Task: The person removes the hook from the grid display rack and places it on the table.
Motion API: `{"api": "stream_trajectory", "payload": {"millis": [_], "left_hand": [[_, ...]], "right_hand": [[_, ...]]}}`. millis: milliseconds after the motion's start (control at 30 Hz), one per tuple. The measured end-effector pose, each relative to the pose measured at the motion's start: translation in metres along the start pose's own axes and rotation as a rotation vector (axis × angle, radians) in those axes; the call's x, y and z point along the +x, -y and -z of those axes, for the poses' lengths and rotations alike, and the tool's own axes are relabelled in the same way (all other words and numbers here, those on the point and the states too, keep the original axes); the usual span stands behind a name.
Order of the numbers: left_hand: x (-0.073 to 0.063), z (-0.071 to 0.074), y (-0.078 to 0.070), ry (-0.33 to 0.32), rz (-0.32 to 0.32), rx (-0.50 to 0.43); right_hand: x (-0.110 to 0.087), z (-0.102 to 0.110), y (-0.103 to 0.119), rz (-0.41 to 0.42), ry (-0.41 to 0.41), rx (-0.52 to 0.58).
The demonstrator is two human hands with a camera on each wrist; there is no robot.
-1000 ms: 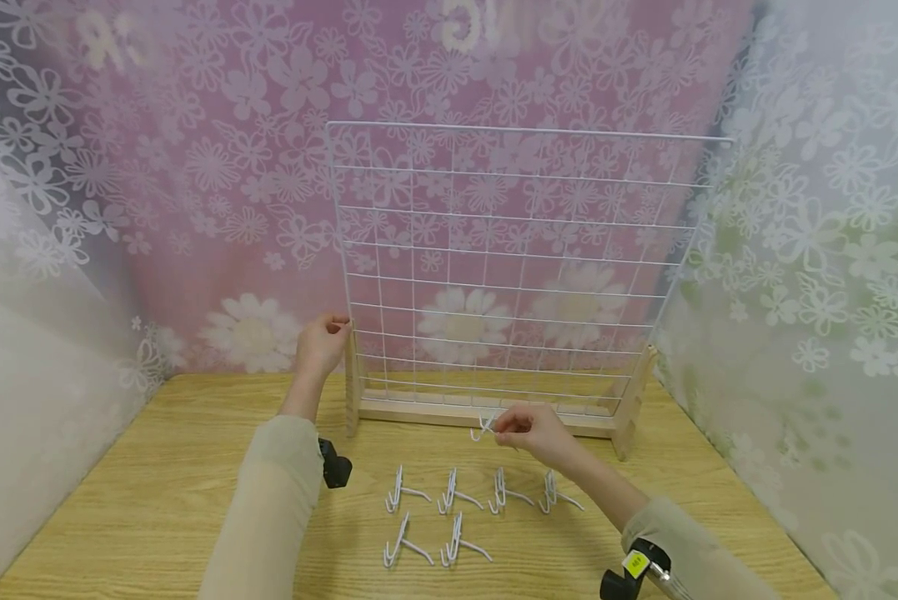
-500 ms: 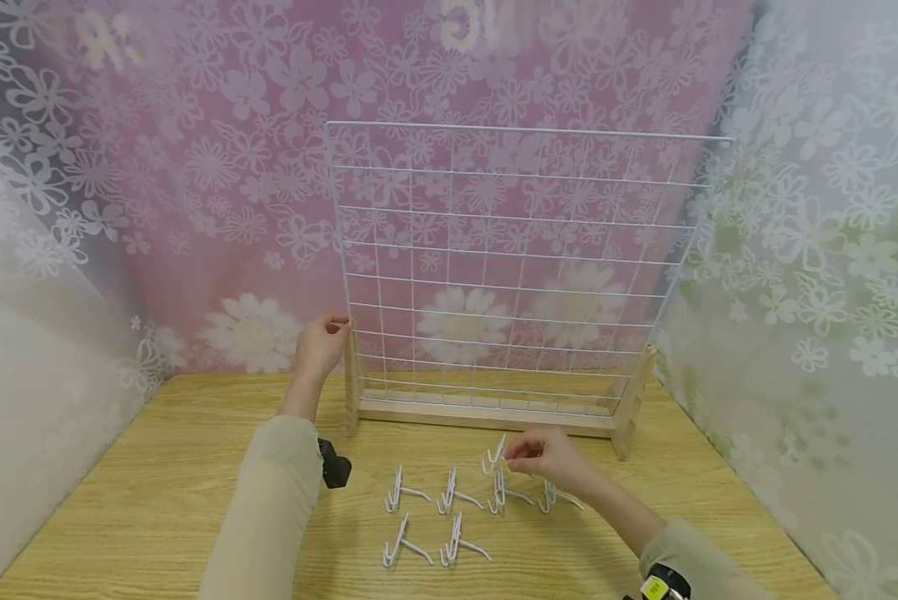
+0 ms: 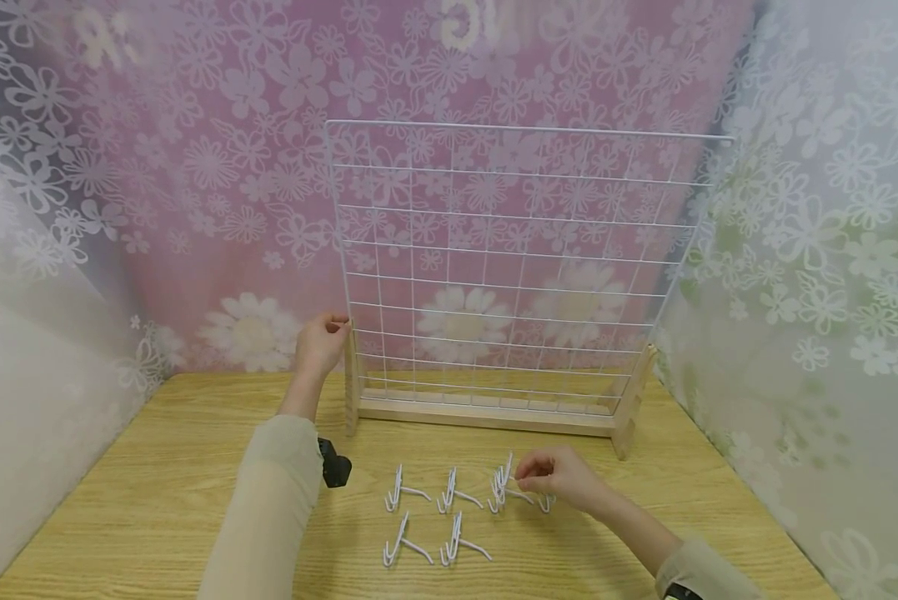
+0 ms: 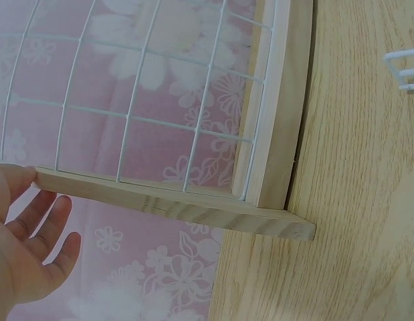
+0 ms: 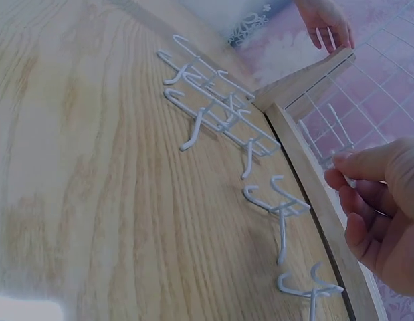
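My right hand (image 3: 564,477) pinches a white wire display hook (image 5: 340,125) between thumb and fingertips, just above the table's hooks; its prongs stick out leftward in the head view, overlapping a lying one. Several matching hooks (image 3: 456,540) rest on the table in two rows. At the back stands a white wire grid panel (image 3: 524,132), upright in a pale wooden stand (image 3: 486,414). My left hand (image 3: 319,343) holds the top of the stand's left upright, thumb and forefinger at its end (image 4: 53,178) in the left wrist view.
The wood-grain table (image 3: 148,492) reaches back to a pink flowered backdrop (image 3: 216,208). Pale flowered curtains hang at the left and right (image 3: 816,333). The stand's right foot (image 3: 624,437) sits behind my right hand.
My right hand has moved down and toward me to the right with the held hook, from in front of the stand's base to over the hook row. My left hand has stayed put.
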State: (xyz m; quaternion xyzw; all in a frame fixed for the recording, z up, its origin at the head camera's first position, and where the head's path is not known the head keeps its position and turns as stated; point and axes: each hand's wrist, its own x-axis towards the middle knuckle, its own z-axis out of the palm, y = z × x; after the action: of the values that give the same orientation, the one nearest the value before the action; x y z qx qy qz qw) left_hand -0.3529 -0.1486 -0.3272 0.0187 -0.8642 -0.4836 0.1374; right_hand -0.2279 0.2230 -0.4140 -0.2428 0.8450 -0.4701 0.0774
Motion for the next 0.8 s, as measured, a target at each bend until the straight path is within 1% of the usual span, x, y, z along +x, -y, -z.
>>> {"api": "stream_trajectory", "payload": {"millis": [133,200,333,467,633,800], "left_hand": [[0.000,0.000,0.000,0.000,-0.001,-0.003],[-0.001,0.000,0.000,0.003,-0.003,0.001],[-0.001,0.000,0.000,0.007,0.000,0.006],[-0.002,-0.001,0.001,0.009,0.003,0.009],[-0.001,-0.001,0.003,0.014,-0.002,0.008],[-0.001,0.000,0.002,0.018,-0.004,-0.001]], "right_hand": [[-0.004,-0.002,-0.006,0.031,0.031,0.015],[-0.007,-0.005,-0.010,0.025,0.055,0.031],[-0.012,-0.010,-0.012,-0.014,0.099,0.049],[-0.015,-0.015,-0.015,-0.007,0.125,0.045],[-0.018,-0.019,-0.022,-0.007,0.150,0.056],[-0.020,-0.022,-0.024,-0.025,0.143,0.047]]}}
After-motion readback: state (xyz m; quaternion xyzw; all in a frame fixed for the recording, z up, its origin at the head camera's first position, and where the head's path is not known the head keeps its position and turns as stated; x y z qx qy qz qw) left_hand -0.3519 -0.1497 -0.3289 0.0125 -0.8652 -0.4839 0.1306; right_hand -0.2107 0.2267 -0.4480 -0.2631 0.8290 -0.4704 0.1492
